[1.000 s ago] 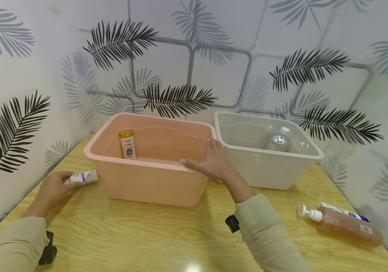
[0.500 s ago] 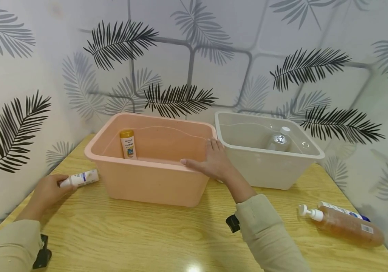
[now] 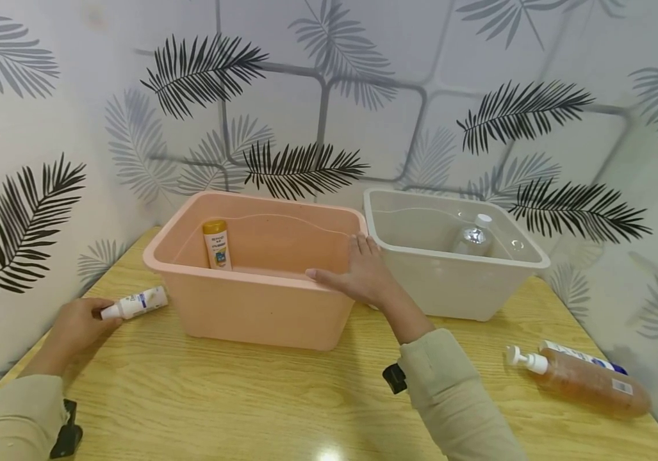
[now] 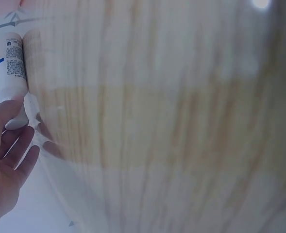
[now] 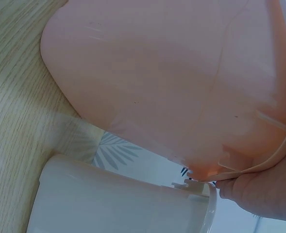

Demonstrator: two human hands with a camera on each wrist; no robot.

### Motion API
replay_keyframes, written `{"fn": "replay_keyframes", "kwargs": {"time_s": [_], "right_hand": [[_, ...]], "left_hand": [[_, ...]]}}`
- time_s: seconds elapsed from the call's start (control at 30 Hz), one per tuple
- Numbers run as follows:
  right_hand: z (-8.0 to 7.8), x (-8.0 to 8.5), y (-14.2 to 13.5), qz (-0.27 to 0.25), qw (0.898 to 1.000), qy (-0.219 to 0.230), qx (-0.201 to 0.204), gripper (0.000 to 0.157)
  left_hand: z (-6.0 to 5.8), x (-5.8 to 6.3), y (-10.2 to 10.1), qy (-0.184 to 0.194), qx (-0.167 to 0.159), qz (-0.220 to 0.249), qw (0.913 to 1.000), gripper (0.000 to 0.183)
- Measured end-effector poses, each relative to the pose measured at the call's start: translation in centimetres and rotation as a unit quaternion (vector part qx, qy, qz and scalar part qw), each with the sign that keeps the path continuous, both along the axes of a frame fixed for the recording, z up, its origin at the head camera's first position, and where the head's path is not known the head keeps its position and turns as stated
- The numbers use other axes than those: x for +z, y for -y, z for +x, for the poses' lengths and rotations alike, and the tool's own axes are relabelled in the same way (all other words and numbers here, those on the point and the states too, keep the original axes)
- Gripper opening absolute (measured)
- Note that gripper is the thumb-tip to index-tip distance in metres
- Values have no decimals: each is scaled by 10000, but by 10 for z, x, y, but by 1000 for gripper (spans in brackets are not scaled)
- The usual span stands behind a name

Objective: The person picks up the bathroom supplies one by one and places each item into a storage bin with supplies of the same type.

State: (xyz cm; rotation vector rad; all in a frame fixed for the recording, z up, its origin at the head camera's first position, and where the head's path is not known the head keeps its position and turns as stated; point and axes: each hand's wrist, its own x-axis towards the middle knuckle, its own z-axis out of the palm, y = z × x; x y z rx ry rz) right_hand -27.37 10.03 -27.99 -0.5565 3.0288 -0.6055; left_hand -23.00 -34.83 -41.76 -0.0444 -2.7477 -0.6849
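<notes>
At the left of the table, my left hand [image 3: 77, 324] pinches the end of a white squeeze bottle [image 3: 141, 303] with a blue band. The bottle lies on its side, its far end close to the pink tub [image 3: 265, 314]. In the left wrist view the thumb lies along the bottle's near end, with small print on its side. My right hand [image 3: 361, 274] rests on the tub's front right corner, thumb along the front rim and straight fingers over the right rim. A white bottle with a yellow cap [image 3: 217, 246] stands inside the tub at the left.
A light grey tub [image 3: 438, 282] stands right beside the pink one, a clear bottle with a white cap [image 3: 473, 237] in it. On the table's right side lie an amber pump bottle [image 3: 594, 384] and a white tube with a blue cap [image 3: 585, 358]. A patterned wall rises behind.
My left hand has slid slightly left and down along the white squeeze bottle to its near end, so more of the bottle shows. The right hand and both tubs have stayed put.
</notes>
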Motion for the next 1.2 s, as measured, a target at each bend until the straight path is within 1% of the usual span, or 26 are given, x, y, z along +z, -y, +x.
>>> {"fn": "replay_keyframes", "kwargs": {"time_s": [0.27, 0.5, 0.63, 0.87, 1.1, 1.2], "right_hand": [[0, 0, 0, -54, 10000, 34, -35, 106], [1, 1, 1, -45, 10000, 12, -6, 105], [1, 1, 1, -28, 10000, 36, 19, 105], [0, 0, 0, -63, 9999, 137, -14, 105], [1, 1, 1, -80, 9999, 95, -5, 105], [1, 1, 1, -81, 9999, 72, 20, 105]], "left_hand": [[1, -2, 2, -123, -11, -41, 9999, 29], [4, 0, 0, 51, 49, 58, 10000, 30], [6, 1, -1, 71, 51, 131, 9999, 31], [9, 1, -3, 181, 129, 270, 9994, 37], [11, 5, -7, 12, 276, 325, 9991, 34], [11, 7, -8, -11, 342, 460, 9984, 34]]}}
